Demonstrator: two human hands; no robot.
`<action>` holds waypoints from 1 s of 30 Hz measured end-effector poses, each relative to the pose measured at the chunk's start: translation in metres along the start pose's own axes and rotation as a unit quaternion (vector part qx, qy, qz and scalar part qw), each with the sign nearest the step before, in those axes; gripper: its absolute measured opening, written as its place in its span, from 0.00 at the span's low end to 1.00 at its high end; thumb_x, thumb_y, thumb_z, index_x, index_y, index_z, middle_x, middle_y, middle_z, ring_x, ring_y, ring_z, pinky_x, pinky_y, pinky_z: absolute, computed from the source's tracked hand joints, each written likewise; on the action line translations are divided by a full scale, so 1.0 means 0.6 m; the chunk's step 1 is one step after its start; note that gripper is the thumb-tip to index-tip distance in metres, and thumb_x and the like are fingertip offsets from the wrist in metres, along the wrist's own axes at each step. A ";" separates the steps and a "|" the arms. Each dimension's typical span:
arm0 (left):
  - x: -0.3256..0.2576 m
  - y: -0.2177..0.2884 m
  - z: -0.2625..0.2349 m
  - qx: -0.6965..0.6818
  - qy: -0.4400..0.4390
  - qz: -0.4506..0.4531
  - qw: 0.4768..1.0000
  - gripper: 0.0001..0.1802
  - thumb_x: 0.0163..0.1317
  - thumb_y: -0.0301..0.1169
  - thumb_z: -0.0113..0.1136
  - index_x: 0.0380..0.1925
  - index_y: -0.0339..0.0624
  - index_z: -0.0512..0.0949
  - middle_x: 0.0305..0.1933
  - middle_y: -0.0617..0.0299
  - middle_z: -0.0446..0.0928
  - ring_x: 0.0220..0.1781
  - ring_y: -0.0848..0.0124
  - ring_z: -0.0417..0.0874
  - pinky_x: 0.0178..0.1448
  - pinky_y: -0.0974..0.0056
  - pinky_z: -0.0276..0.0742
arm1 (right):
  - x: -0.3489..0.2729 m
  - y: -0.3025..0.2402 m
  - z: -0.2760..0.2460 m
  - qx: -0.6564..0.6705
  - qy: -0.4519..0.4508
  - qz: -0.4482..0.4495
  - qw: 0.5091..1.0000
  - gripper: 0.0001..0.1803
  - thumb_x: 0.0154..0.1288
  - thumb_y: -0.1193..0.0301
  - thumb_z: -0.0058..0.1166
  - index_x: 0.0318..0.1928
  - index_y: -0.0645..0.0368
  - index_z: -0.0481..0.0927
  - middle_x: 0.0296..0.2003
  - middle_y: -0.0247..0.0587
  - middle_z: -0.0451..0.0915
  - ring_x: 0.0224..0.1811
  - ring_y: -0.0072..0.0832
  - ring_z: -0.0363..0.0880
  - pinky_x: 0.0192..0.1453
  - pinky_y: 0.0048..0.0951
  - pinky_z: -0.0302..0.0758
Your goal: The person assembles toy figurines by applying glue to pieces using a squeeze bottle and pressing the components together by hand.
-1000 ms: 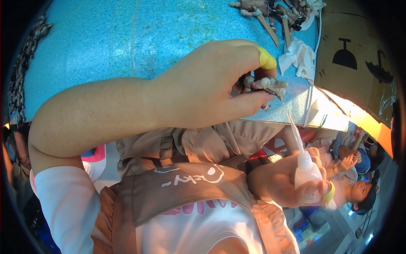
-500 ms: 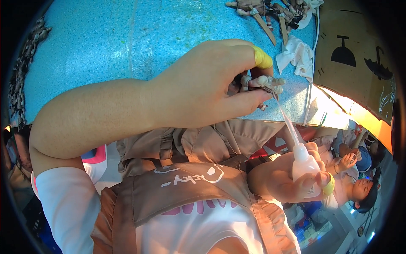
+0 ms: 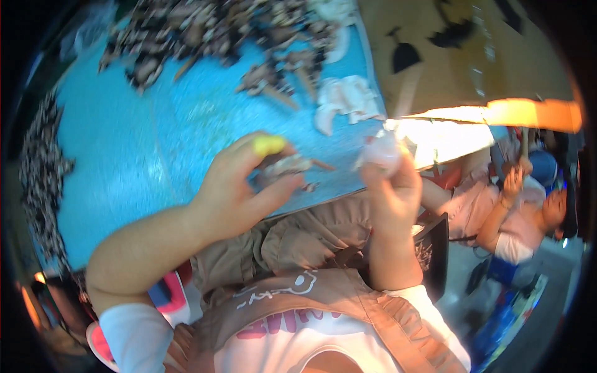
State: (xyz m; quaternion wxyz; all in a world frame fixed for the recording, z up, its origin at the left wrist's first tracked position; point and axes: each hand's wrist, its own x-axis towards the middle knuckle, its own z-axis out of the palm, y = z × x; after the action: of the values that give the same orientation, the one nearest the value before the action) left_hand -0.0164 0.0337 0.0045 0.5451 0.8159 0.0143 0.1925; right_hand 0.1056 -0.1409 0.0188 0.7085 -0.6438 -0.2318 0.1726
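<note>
A small brownish-grey figurine (image 3: 284,166) is pinched in my left hand (image 3: 233,183), above the blue tabletop (image 3: 168,155). Yellow wrapping covers one of the left fingers. To its right, my right hand (image 3: 395,193) is closed around a small whitish squeeze bottle (image 3: 380,152), held apart from the figurine. Motion blurs the bottle, and its thin nozzle is hard to make out. Beyond the hands, a crumpled white cloth (image 3: 348,102) lies near the table's right side.
Many similar figurines form a heap (image 3: 205,31) at the far side and another heap (image 3: 43,180) along the left edge. A cardboard box (image 3: 435,74) stands at the far right. Another person (image 3: 522,211) sits at right, beyond a dark bin (image 3: 438,255).
The bottle's nozzle was at the figurine; now the bottle is raised beside the white cloth, away from the figurine. The view has shifted, showing more of the far heap.
</note>
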 end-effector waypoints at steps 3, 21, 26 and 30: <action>0.001 0.009 0.009 -0.039 0.009 -0.040 0.998 0.14 0.52 0.26 0.62 0.39 0.37 0.73 0.34 0.56 0.74 0.34 0.67 0.77 0.38 0.67 0.71 | 0.016 0.010 -0.001 -0.107 0.000 -0.068 0.992 0.14 0.53 0.75 0.61 0.41 0.62 0.75 0.32 0.32 0.73 0.37 0.23 0.71 0.45 0.27 0.68; 0.002 0.016 0.017 -0.160 0.015 -0.157 0.974 0.13 0.57 0.20 0.57 0.43 0.36 0.70 0.39 0.61 0.74 0.41 0.74 0.75 0.49 0.69 0.69 | 0.173 0.004 -0.231 -0.370 0.195 -0.274 0.866 0.10 0.56 0.75 0.52 0.40 0.58 0.79 0.33 0.42 0.79 0.35 0.31 0.77 0.38 0.29 0.71; 0.001 0.010 0.017 -0.140 0.025 -0.155 0.978 0.13 0.57 0.20 0.57 0.43 0.37 0.70 0.40 0.61 0.74 0.41 0.74 0.75 0.49 0.69 0.69 | 0.310 0.074 -0.219 -0.448 0.003 -0.179 0.876 0.16 0.62 0.59 0.49 0.49 0.48 0.76 0.31 0.40 0.81 0.31 0.33 0.80 0.37 0.34 0.74; 0.005 0.009 0.020 -0.139 0.018 -0.163 0.977 0.13 0.56 0.21 0.58 0.42 0.36 0.71 0.40 0.61 0.74 0.42 0.74 0.75 0.48 0.70 0.69 | 0.420 0.161 -0.224 -0.251 -0.157 -0.120 0.948 0.09 0.62 0.66 0.51 0.42 0.51 0.77 0.27 0.40 0.79 0.28 0.29 0.77 0.35 0.32 0.73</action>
State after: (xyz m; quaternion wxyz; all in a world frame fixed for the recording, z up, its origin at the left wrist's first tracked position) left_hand -0.0104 0.0216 0.0061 0.6765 0.7155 0.1301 0.1160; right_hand 0.3948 -0.1051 -0.0589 0.4943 -0.7330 -0.4511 0.1218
